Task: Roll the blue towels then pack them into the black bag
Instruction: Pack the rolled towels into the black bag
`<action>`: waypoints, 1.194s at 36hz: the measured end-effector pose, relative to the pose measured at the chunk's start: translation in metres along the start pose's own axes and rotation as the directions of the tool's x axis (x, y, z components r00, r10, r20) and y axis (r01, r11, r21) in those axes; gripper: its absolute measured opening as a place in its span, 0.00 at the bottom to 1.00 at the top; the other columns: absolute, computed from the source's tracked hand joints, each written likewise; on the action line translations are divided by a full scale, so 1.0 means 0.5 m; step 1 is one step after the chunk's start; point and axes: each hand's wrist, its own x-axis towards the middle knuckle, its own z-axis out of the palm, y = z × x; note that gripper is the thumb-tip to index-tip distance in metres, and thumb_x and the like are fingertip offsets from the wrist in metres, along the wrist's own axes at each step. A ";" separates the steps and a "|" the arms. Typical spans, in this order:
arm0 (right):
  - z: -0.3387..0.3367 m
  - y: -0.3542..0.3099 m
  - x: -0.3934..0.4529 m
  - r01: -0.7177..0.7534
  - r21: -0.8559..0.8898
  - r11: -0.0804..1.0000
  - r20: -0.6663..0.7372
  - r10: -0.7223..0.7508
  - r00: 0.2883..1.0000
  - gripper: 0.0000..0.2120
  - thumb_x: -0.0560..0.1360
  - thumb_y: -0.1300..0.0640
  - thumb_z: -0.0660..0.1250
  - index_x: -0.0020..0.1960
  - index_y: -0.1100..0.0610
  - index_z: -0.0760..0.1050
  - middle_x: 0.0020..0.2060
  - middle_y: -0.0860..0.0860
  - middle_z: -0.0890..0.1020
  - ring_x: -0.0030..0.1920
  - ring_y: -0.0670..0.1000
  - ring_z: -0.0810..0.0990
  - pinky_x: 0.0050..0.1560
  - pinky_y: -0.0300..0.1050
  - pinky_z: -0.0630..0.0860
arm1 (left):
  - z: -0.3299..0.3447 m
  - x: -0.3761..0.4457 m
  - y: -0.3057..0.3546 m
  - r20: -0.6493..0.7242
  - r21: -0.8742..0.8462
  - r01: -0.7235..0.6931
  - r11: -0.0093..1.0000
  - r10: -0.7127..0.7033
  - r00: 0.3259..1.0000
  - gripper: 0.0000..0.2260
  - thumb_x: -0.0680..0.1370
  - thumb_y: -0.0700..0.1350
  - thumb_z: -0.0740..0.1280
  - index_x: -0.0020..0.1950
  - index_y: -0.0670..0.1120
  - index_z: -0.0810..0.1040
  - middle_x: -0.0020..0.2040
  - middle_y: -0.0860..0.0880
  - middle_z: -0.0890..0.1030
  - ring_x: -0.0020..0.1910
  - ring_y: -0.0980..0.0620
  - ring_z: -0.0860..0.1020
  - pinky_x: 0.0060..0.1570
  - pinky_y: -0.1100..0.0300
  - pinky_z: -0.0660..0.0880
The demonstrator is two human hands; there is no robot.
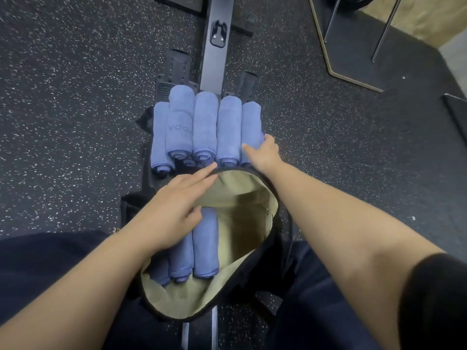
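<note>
A black bag (pixel 271 238) with beige lining lies open between my legs. Three rolled blue towels (pixel 206 246) lie side by side in its left half. Just beyond the bag's mouth, several more rolled blue towels (pixel 204 125) are stacked in a row, one marked "YOGA". My left hand (pixel 171 210) holds the bag's far left rim, fingers stretched along the edge and thumb inside against the lining. My right hand (pixel 262 154) reaches over the bag and grips the rightmost rolled towel (pixel 250 122) near its close end, thumb on top.
The towels rest on a dark machine with a grey rail (pixel 217 46) and footplates running away from me. Speckled black rubber floor (pixel 75 109) surrounds everything. A metal-legged stand (pixel 353 46) sits at the upper right.
</note>
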 end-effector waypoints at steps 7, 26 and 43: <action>0.020 0.002 0.048 -0.081 0.069 0.994 0.102 0.074 0.992 0.35 0.78 0.46 0.60 0.77 0.58 0.48 0.71 0.59 0.65 0.69 0.59 0.67 0.69 0.51 0.64 | 0.001 -0.001 -0.011 -0.001 0.025 -0.002 1.000 0.002 1.000 0.31 0.72 0.42 0.60 0.77 0.50 0.61 0.76 0.66 0.50 0.70 0.52 0.65 0.67 0.67 0.54; 0.004 0.033 0.063 0.045 0.249 0.967 -0.021 -0.041 0.999 0.28 0.80 0.60 0.60 0.75 0.59 0.52 0.62 0.52 0.70 0.57 0.51 0.71 0.50 0.31 0.64 | 0.002 0.009 -0.016 -0.004 0.026 -0.026 0.999 0.026 1.000 0.30 0.72 0.48 0.56 0.76 0.48 0.62 0.77 0.65 0.51 0.70 0.53 0.64 0.68 0.75 0.48; -0.138 -0.010 -0.170 0.352 0.417 0.838 -0.255 -0.263 0.930 0.25 0.78 0.61 0.63 0.72 0.55 0.58 0.61 0.42 0.71 0.52 0.27 0.72 0.54 0.25 0.69 | 0.001 0.015 -0.012 -0.026 -0.070 0.001 0.998 -0.002 1.000 0.32 0.71 0.52 0.55 0.76 0.49 0.62 0.76 0.64 0.54 0.71 0.55 0.63 0.68 0.74 0.51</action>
